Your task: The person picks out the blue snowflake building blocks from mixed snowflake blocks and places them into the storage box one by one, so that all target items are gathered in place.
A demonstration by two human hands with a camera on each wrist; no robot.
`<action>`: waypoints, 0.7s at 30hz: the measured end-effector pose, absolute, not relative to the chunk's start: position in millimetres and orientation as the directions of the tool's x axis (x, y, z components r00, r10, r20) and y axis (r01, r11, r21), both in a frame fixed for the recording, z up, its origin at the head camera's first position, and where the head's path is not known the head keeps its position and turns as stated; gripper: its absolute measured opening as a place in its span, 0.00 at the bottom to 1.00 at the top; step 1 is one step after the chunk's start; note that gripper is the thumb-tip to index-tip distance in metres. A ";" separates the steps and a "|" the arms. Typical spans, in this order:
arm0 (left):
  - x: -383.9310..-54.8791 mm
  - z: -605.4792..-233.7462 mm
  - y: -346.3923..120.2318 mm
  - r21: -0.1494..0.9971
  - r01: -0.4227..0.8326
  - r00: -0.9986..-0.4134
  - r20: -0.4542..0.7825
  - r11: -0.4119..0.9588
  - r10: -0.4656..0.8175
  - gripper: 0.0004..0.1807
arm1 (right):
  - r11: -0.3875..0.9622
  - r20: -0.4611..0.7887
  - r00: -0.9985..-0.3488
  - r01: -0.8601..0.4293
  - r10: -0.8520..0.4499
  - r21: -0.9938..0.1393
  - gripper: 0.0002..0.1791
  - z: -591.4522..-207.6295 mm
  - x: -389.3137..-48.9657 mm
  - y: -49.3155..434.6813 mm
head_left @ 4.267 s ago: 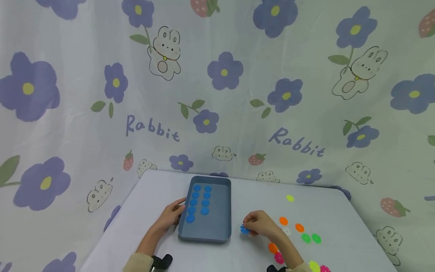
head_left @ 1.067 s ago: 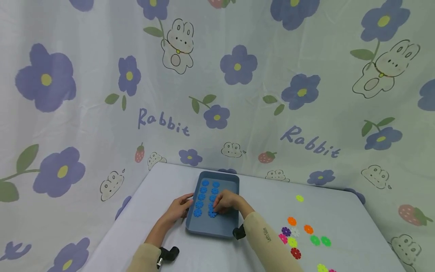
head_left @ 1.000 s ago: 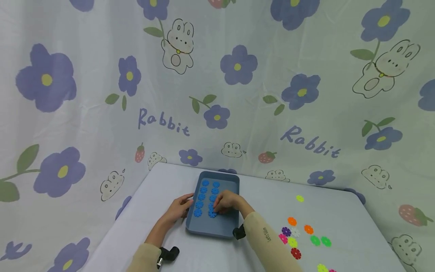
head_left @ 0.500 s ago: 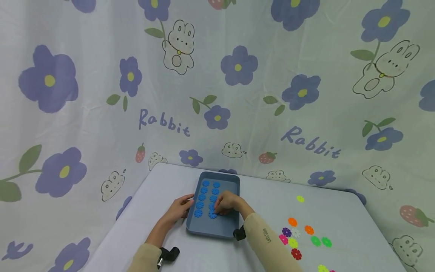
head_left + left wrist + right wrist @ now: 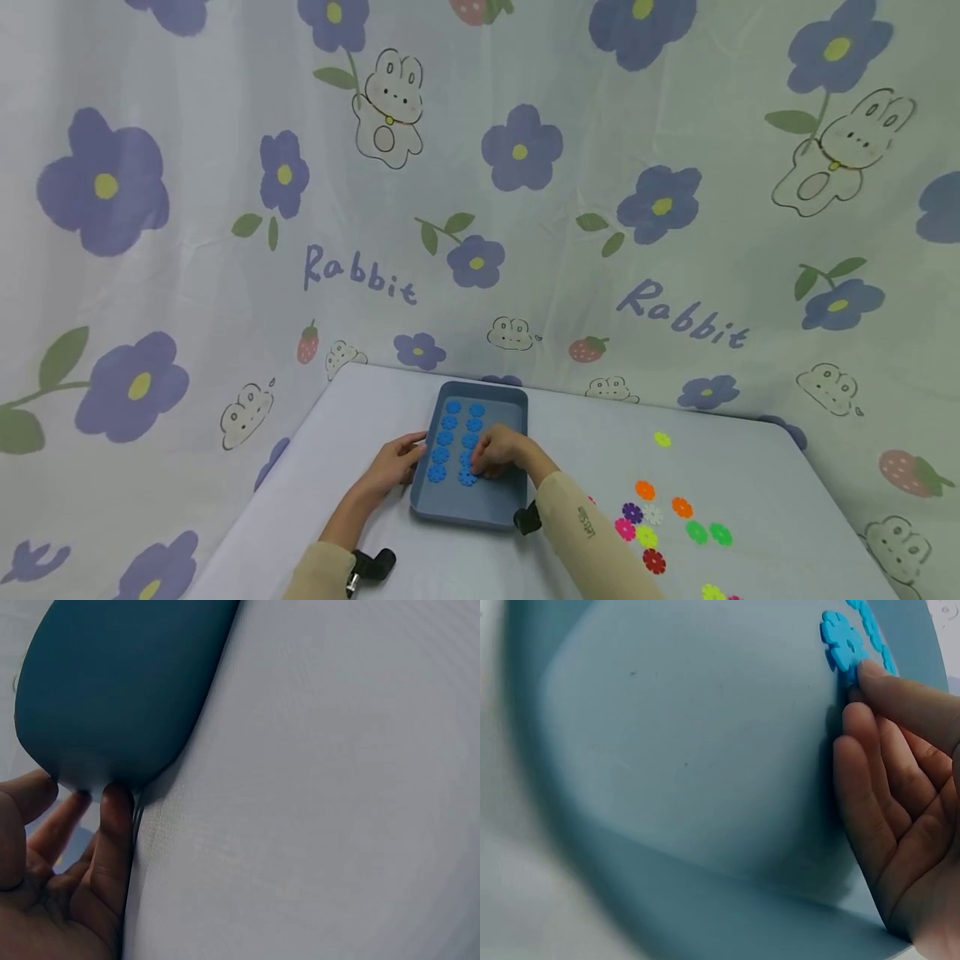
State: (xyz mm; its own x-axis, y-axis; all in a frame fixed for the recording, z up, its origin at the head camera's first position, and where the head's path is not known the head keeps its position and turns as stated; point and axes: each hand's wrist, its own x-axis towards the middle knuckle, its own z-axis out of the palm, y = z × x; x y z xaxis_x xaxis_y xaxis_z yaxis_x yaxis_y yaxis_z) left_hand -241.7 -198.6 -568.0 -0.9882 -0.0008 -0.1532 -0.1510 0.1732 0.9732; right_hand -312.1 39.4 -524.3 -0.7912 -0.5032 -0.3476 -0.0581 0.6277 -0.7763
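A grey-blue rectangular tray (image 5: 465,505) stands on the white table, bearing two columns of blue snowflake discs (image 5: 445,437). My right hand (image 5: 501,450) is inside it and pinches a blue snowflake disc (image 5: 843,641) between thumb and finger at the near end of the right column. That disc lies flat or almost so; the right wrist view does not settle whether it touches the tray floor. Against the tray's left side rests my left hand (image 5: 396,463). In the left wrist view its fingertips (image 5: 116,799) touch the outer wall, without a visible grip.
Loose snowflake discs lie on the table to the right: a yellow one (image 5: 662,439), two orange, two green, a purple (image 5: 632,512), a white, a dark red (image 5: 654,561) and several others. My right sleeve (image 5: 596,537) crosses the table's near side. A patterned curtain hangs behind.
Since the oldest frame, my right hand has carried the blue snowflake disc from the table leftward into the tray. Over the last second it stays nearly still there. The left hand keeps its place.
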 end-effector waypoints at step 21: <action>-241.7 -566.7 -194.9 0.956 -0.186 -0.983 -0.181 0.227 -0.039 0.26 | 0.600 -0.305 -0.789 -0.099 -0.533 -0.794 0.09 -524.9 -308.9 41.2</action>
